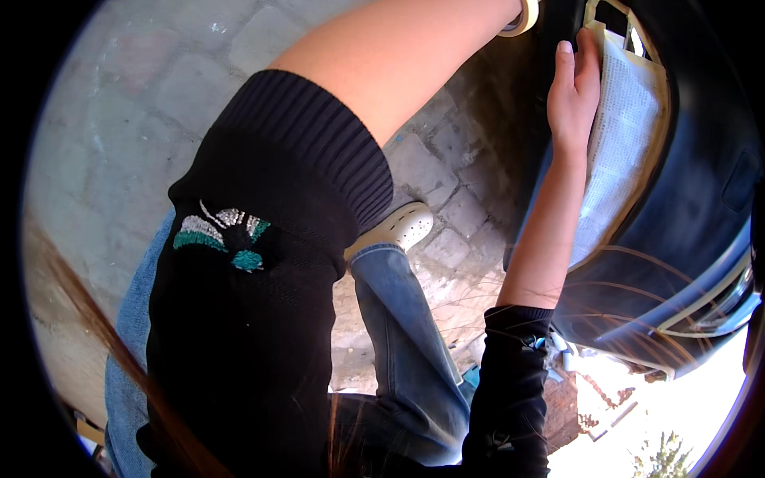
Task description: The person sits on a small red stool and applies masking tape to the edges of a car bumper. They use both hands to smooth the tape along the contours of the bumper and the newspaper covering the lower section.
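Note:
My right hand [575,95] lies along the left edge of a sheet of printed paper, apparently newspaper [633,113], with the thumb apart from the fingers. The sheet covers a long recessed area in a dark, glossy car body [699,197]. Pale masking tape [664,95] borders the paper. At the top, part of the recess shows uncovered beyond the sheet. My left forearm reaches across to the upper right, and the left hand is out of view past the top edge. Around that wrist hangs a roll of masking tape [526,18].
A car lamp [726,302] sits at the lower right of the body. Stone paving [418,167] lies below, with my pale clog [412,224] on it. Bricks [562,406] and small clutter lie in bright light near the bottom right. Loose hair strands cross the view.

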The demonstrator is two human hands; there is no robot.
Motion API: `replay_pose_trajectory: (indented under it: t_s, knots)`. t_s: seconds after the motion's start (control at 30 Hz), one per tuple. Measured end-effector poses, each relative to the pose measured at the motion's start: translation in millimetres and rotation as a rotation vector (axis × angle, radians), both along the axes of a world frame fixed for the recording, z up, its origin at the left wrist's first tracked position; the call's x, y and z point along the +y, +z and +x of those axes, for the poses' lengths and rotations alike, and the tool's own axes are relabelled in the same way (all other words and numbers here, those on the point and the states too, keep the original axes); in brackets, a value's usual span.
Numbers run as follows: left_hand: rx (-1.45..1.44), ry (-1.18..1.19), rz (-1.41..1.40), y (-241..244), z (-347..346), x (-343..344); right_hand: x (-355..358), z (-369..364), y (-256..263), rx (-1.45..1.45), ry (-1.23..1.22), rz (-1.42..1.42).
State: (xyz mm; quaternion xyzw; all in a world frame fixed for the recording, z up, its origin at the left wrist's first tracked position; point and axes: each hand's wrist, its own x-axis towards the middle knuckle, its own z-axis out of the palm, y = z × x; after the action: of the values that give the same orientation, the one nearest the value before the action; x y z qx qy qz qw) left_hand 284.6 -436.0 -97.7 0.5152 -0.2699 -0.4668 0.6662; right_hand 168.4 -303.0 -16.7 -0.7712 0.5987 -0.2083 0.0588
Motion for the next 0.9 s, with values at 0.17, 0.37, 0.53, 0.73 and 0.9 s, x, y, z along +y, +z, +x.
replay_pose_trajectory:
  t_s: [0.17,0.37,0.53,0.73,0.9]
  knots:
    - [0.066,-0.056,-0.031,-34.6,-1.9,41.6,-16.1,14.5,-11.0,-0.119,0.002,0.055]
    - [-0.252,-0.2,-0.264,-5.8,-19.4,115.9,26.5,27.7,-3.7,0.096,0.121,-0.079]
    - [-0.465,-0.201,-0.383,14.5,-25.3,152.5,116.0,40.6,18.6,0.057,0.102,0.028]
    - [-0.71,-0.163,-0.225,32.8,-43.0,148.6,202.8,28.6,39.5,0.08,0.098,0.279]
    - [-0.973,-0.184,-0.242,42.4,-40.1,141.9,264.2,21.2,52.9,0.069,0.05,0.465]
